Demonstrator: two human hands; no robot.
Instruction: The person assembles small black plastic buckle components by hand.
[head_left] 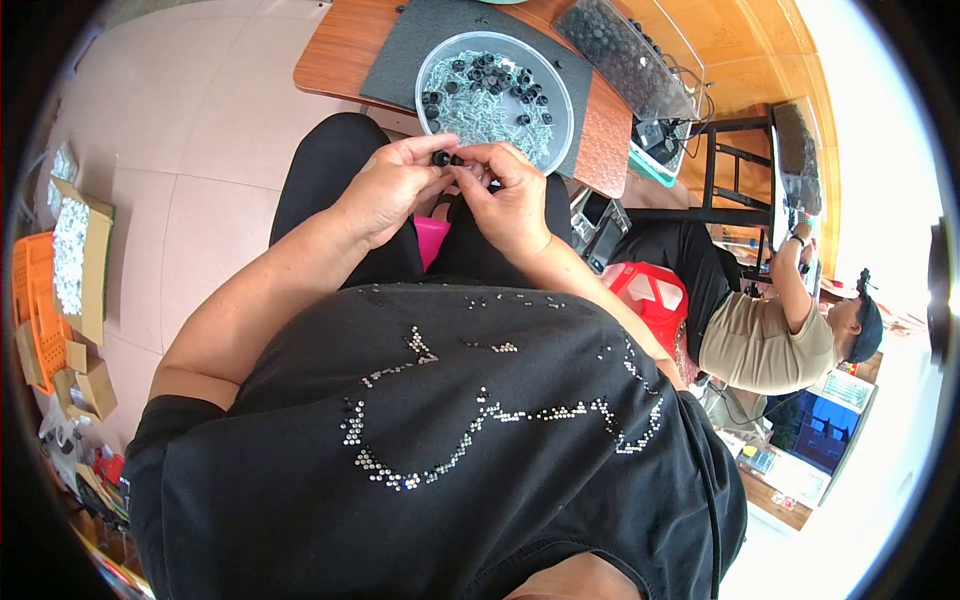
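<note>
In front of my lap my two hands meet, fingertips together. My left hand (398, 188) is closed, pinching a small black knob-like part (441, 158) between thumb and fingers. Just beside it, my right hand (508, 200) is closed on another small black piece (457, 160), mostly covered by the fingertips. Whether the two pieces touch cannot be made out. Right beyond my hands stands a round clear plastic bowl (564, 112) holding many silvery screws (478, 128) and several black knob-like parts (490, 76).
The bowl rests on a dark mat (392, 72) on a brown wooden table (335, 50). A clear bin (625, 60) of black parts stands at right. Another person (765, 340) sits farther right by a red stool (648, 300). At left are an open carton (92, 270) and an orange crate (35, 310).
</note>
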